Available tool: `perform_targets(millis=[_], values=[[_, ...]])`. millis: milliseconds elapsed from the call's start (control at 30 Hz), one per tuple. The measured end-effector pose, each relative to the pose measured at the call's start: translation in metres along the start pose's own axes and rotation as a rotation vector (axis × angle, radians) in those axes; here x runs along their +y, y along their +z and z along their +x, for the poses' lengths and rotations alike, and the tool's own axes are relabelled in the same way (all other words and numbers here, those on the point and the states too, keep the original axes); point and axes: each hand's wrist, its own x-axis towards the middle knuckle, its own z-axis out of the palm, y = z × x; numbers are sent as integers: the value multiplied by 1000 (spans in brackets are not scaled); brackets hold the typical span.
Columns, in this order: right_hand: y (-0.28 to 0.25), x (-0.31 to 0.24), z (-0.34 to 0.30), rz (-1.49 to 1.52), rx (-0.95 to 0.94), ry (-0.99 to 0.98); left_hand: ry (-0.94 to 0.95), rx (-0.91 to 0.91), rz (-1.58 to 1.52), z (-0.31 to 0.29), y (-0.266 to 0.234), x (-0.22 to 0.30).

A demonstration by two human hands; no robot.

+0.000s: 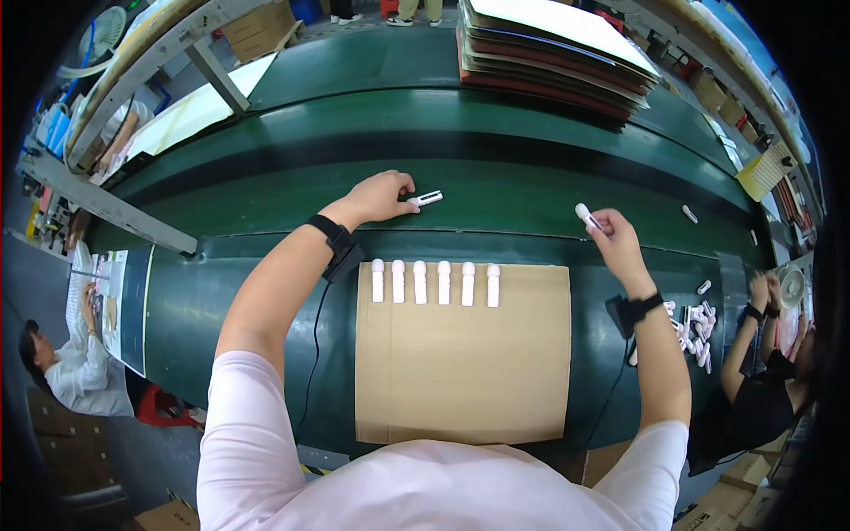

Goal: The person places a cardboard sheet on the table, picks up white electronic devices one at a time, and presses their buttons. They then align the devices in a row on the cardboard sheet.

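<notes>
Over the green belt, my left hand has its thumb and fingers at the near end of a small white stick with a dark strip. To the right, my right hand pinches another small white stick with a rounded head, which tilts up to the left. Between my arms lies a flat brown cardboard sheet. Along its far edge several like sticks form a row, rounded heads pointing away from me and plain white sides up.
A loose pile of sticks lies right of my right forearm. More sticks rest on the belt at far right. Stacked boards stand at the back. A metal post is at left. Co-workers sit on both sides.
</notes>
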Motion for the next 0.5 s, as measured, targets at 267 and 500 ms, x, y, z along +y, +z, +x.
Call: perform_targets(millis=[267,500], values=[[-20,-119,-153,663,-88,78,-122,137,-258,-36,-13,-24],[12,-152,-218,758,-138,-14,21,302,-807,-173,-20,68]])
